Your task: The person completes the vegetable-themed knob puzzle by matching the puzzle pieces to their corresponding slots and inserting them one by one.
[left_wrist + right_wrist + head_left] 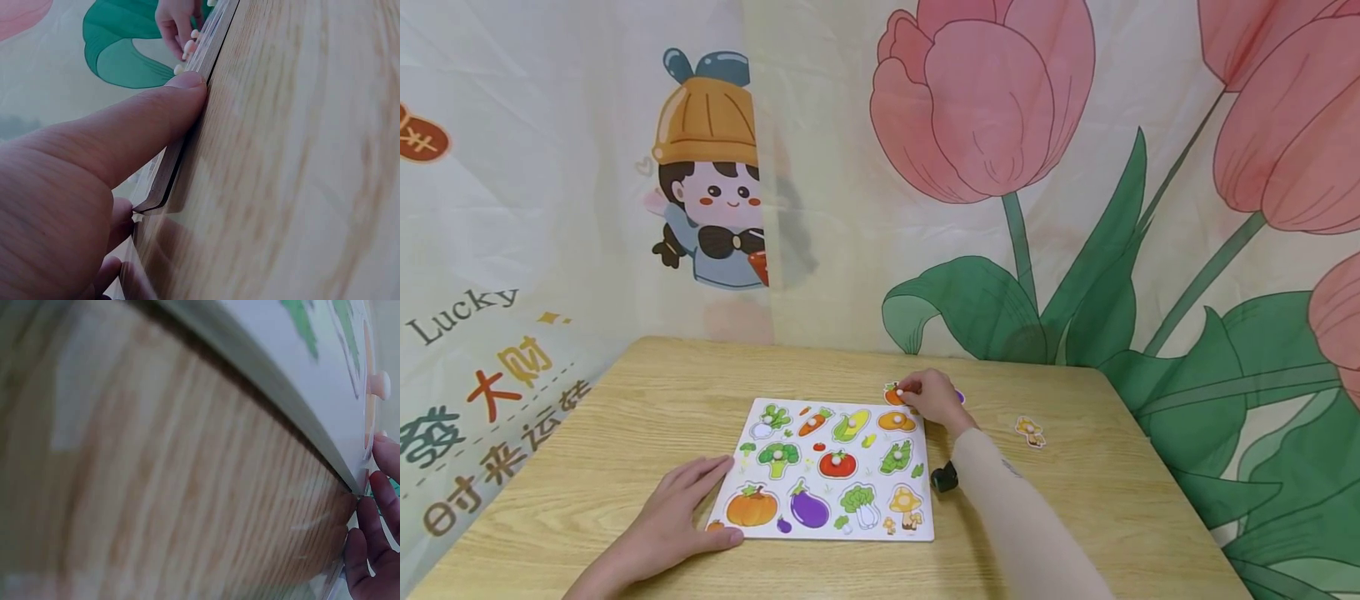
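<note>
A white vegetable puzzle board (820, 533) lies flat on the table. My left hand (673, 521) rests at its near left corner, fingers straight along the left side and thumb on the front edge; the left wrist view shows that thumb (150, 119) pressing the rim. Just past the far right corner, my right hand (936, 398) pinches the knob of an orange pumpkin piece (891, 395). Knobbed pieces, such as the broccoli (778, 457) and tomato (837, 463), sit in the board. The pumpkin, eggplant, bok choy and mushroom pictures in the front row show no knobs.
Partly behind my right hand lies a purple piece (960, 397). A mushroom piece (1030, 432) lies farther right on the wooden table (1075, 500). A small dark object (944, 476) shows beside my right forearm. Printed cloth (827, 208) hangs behind the table.
</note>
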{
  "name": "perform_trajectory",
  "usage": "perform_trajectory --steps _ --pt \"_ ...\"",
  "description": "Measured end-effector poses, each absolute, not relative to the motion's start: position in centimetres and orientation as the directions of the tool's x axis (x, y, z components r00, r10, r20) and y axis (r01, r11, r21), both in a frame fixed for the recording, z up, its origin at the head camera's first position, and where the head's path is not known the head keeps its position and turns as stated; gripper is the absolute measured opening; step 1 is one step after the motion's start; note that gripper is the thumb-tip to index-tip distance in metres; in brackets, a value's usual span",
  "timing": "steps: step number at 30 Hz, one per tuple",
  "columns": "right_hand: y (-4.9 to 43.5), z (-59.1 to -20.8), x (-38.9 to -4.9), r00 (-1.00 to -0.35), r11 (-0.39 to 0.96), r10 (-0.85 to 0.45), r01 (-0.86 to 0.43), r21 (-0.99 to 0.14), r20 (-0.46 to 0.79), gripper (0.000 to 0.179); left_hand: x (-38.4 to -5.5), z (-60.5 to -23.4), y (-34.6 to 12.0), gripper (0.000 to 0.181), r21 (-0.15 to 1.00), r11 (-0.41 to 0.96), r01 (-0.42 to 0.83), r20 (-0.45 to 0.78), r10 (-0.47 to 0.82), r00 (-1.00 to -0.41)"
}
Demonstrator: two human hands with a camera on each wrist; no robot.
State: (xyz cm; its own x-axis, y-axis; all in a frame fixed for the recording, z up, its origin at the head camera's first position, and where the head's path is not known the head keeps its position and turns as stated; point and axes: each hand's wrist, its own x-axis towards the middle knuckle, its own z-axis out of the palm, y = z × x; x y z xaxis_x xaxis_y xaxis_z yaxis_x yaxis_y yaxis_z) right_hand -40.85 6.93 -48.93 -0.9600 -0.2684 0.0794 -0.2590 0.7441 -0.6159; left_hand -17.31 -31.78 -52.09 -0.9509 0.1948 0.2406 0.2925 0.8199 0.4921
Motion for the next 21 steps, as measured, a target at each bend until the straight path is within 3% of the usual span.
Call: perform_trajectory --steps 13,21 --pt "6.6 -48.9 -40.6 -0.974 0.776 -0.212 -0.215 -0.594 0.076 0.011 -17.3 -52.1 -31.7 0.107 0.499 0.818 0.287 0.234 0.192 -0.953" --pt "6.2 -46.8 -39.5 -0.969 0.791 -0.207 -0.248 -0.560 0.136 0.009 -17.2 -51.9 -31.8 0.107 0.497 0.822 0.278 0.230 0.184 -0.956"
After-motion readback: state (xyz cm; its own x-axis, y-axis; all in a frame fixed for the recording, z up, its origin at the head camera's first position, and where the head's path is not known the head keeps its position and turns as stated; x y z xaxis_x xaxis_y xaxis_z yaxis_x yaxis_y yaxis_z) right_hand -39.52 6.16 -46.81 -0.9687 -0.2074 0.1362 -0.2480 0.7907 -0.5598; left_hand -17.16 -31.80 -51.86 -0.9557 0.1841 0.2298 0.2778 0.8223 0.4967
